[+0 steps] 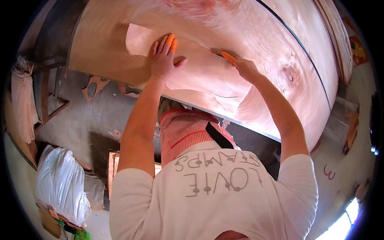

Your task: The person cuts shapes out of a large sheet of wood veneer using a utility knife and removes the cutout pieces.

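Observation:
A large pale wood veneer sheet (192, 76) with swirling grain spreads out before me on a raised work surface. My left hand (164, 58) lies flat on it, fingers extended, with orange covers on two fingers. Partly beneath that hand is a lighter piece of veneer (138, 38) with a rounded edge. To the right, my right hand (246, 69) is closed, one orange-covered finger stretched forward along a small knife (218, 54). Only its thin dark tip shows, touching or just above the veneer; the rest is hidden in the hand.
A black cord (296, 36) runs in an arc across the sheet's right side. Veneer scraps (95, 87) lie on the floor at left, near a metal frame (52, 104). A white-wrapped bundle (62, 184) stands at lower left. Layered sheet edges (336, 40) show at far right.

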A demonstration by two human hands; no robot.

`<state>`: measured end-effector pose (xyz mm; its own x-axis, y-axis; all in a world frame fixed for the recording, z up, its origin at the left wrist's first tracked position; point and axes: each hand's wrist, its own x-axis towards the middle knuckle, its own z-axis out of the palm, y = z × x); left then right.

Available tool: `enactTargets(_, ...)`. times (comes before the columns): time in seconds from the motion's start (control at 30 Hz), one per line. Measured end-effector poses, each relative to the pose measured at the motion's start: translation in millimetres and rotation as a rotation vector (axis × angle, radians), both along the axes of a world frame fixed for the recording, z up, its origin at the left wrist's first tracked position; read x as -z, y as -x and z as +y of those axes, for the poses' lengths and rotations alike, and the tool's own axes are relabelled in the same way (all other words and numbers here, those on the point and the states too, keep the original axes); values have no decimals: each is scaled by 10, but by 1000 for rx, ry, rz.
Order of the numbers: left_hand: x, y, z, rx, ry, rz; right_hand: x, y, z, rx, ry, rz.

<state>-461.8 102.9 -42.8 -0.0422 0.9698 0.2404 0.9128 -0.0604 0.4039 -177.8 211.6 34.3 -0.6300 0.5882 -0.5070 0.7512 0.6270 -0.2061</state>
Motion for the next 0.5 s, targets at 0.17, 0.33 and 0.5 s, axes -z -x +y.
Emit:
enactTargets(0.17, -28, -217, 70, 260, -88, 148, 206, -371, -166, 66, -83, 46)
enactTargets(0.33, -74, -596, 93, 392, -22, 69, 157, -521, -273, 380, 34, 135)
enactTargets(0.5, -101, -635, 120, 410, 3, 95, 332, -1111, -672, 591, 38, 79)
